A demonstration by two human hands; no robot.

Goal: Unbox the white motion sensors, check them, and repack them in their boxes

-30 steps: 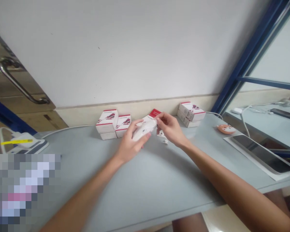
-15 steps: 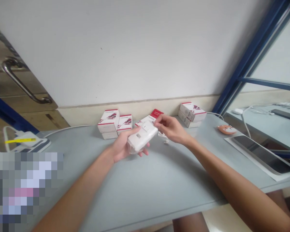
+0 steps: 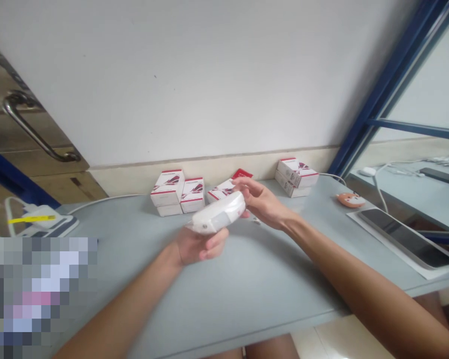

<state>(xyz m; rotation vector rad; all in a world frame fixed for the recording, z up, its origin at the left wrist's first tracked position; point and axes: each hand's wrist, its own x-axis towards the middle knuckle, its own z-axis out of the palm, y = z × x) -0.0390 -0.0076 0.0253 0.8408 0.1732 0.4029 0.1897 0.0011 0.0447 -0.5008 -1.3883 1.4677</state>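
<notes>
By boxes [image 3: 167,192], L hand [image 3: 196,248] cradles white pkg [image 3: 219,218], R hand [image 3: 264,202] on it.

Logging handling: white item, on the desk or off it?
Off: the white item rests in the left hand, above the grey desk; the right hand touches its end.

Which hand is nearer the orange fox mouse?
Right. The right hand is left of the orange fox mouse, not touching it; the left hand, under a white package, is farther left.
</notes>
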